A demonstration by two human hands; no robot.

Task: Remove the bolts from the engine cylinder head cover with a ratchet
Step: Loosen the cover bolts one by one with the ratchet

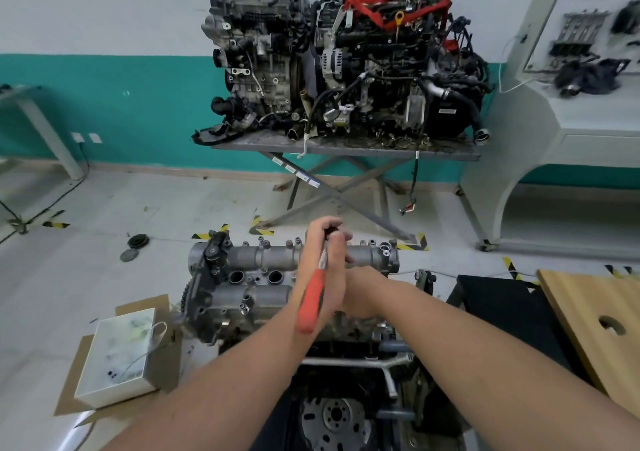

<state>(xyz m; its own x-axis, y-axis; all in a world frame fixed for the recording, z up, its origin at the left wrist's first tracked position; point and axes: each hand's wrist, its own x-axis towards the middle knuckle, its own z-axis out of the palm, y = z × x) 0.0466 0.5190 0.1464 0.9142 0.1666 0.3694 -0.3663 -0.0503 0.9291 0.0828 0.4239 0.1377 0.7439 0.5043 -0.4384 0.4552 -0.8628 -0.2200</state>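
Cover [277, 270] sits on the engine low and centre, on a stand. Ratchet [313, 298], orange handle, stands steeply over the cover's far edge, head hidden under the left hand [320, 242], which grips the top. Right hand [360, 293] lies just beside the handle, behind the left forearm; its grip I cannot tell. Bolts [261, 241] show along the far rim. Step in hand, by my reading: working a far-rim bolt loose. Next move calls for keeping the socket seated square while the handle swings.
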